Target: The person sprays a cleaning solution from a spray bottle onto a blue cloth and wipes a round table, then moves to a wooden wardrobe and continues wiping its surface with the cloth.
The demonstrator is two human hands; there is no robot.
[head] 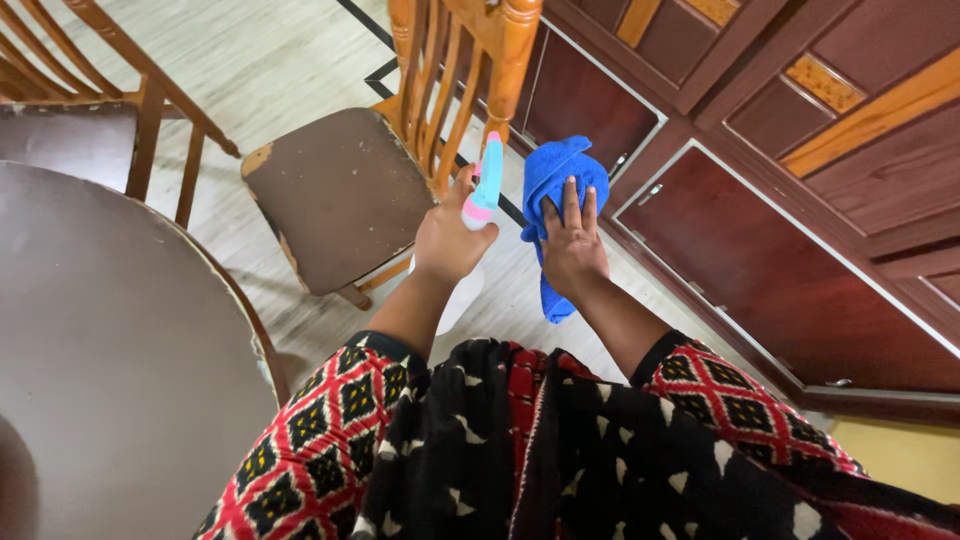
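Home dining area. Round dark-topped desk [110, 360] at 8 o'clock, rim worn. Two wooden dining chairs: one [335, 195] at 12 o'clock with turned spindles and a scuffed brown seat, another [75, 110] at 10 o'clock. Pale wood-grain floor [270, 60] with a dark inlay line. Dark red-brown panelled cabinet doors [790, 270] from 1 to 3 o'clock, with lighter wood trim and small metal handles.
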